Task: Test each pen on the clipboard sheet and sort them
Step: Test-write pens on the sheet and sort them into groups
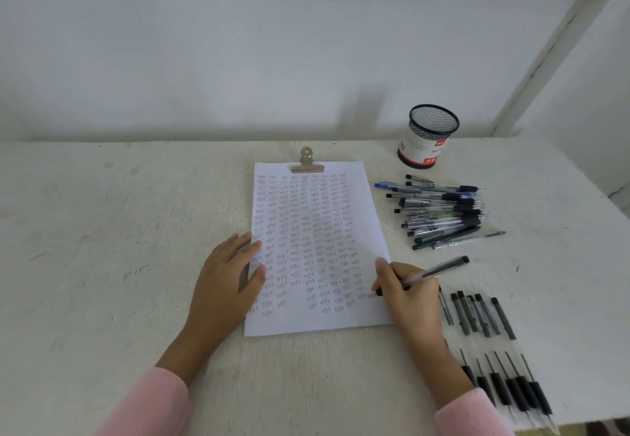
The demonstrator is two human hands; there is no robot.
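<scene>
Pink ribbed sleeve (153, 401) covers the left forearm at the worktop's (102, 231) near edge. The left hand (231, 272) lies flat, fingers straight, pressing on the left edge of the sheet (317, 319). The sheet sits mid-worktop, held at its far edge by a metal clip (306, 162), and is filled with rows of small pen marks. At the sheet's near right corner the right hand (409, 296) grips a pen (439, 268). The pen's tip meets the paper beside the last row of marks, and its dark end slants up and to the right. Right of the sheet is a loose pile of pens (439, 210), mostly crosswise. Behind the pile, near the worktop's far edge, a mesh cup (430, 135) stands upright. Toward the near right corner, just right of the writing hand, sorted pens (503, 318) lie side by side.
</scene>
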